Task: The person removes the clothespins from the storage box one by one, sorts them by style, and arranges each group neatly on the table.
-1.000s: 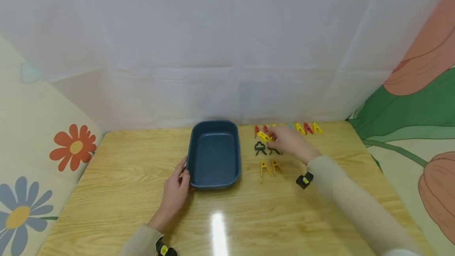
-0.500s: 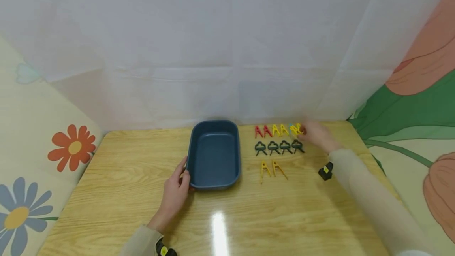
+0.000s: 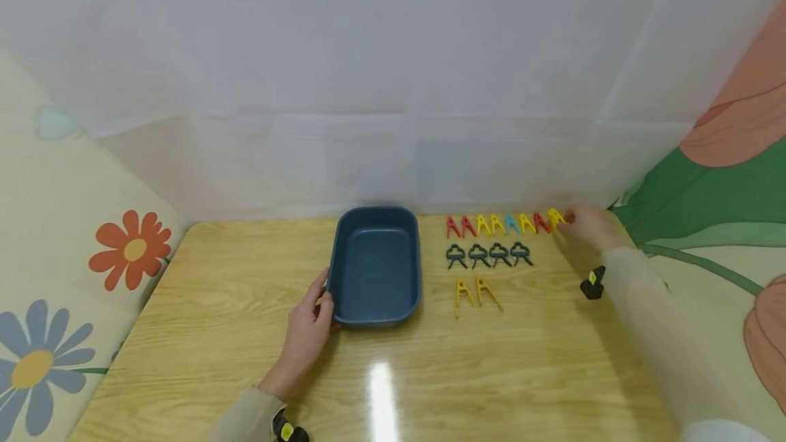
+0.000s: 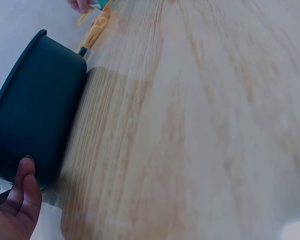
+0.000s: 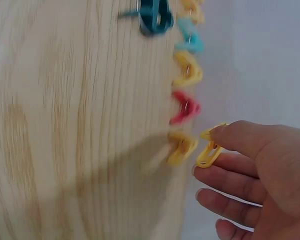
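In the head view, a dark blue rectangular plastic tub [image 3: 376, 322] stands on the table. My left hand [image 3: 307, 326] grips its near left corner; the left wrist view shows the thumb [image 4: 26, 172] against the outer wall. At the back right, my right hand [image 3: 589, 227] is at the end of a row of small clips. Between thumb and index finger it pinches a yellow clip [image 5: 208, 156], slightly above the table. Beside this held clip lies another yellow clip [image 5: 182, 148], then a red clip [image 5: 185, 108].
The back row also has red clips [image 3: 453, 227], yellow ones and a blue clip [image 3: 512, 224]. Several dark green clips [image 3: 499, 255] form a second row, with two longer orange-yellow clips [image 3: 463, 290] in front. A white sheet [image 3: 393, 121] hangs behind the wooden table [image 3: 215, 305].
My right hand has carried the yellow clip rightward along the back row, from its left part to its right end. My left hand has stayed on the tub.
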### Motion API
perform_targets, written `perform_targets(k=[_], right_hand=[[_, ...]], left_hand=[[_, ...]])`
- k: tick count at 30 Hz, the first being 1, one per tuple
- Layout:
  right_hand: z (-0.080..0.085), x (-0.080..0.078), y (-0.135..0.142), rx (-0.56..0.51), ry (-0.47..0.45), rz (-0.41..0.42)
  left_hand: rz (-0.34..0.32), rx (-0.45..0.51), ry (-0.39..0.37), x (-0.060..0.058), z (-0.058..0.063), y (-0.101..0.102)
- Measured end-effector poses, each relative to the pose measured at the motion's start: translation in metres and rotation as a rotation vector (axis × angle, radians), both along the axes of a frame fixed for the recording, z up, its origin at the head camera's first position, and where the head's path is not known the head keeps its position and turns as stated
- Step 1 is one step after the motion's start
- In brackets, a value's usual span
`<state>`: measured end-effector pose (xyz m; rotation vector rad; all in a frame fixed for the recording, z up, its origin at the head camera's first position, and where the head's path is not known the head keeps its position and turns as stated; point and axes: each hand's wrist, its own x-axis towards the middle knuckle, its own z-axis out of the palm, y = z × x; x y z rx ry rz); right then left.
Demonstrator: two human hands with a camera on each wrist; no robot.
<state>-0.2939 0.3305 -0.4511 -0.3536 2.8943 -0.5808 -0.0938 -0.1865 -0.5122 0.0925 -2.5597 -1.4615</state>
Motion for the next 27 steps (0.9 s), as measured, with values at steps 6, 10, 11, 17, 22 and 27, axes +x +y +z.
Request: perform_targets(k=[6,10,11,17,22,27], right_hand=[[-0.006,-0.005,0.024,0.041,-0.025,-0.066],[-0.012,-0.005,0.033,0.032,-0.043,-0.106],[-0.014,-0.005,0.034,0.029,-0.041,-0.109],[-0.021,-0.004,0.038,0.009,-0.009,-0.104],[-0.023,-0.007,0.036,0.027,0.018,-0.107],[-0.025,-0.007,0.030,0.020,0.030,-0.147]], left_hand=[[0.002,-0.009,-0.008,-0.001,0.000,0.000],[0.000,-0.001,0.000,0.000,0.000,0.000],[-0.001,0.003,0.003,0.001,0.000,0.000],[-0.009,0.013,0.012,0.003,0.002,0.000],[-0.003,0.012,0.012,0.005,0.003,-0.002],[-0.004,0.009,0.011,0.005,0.004,-0.002]])
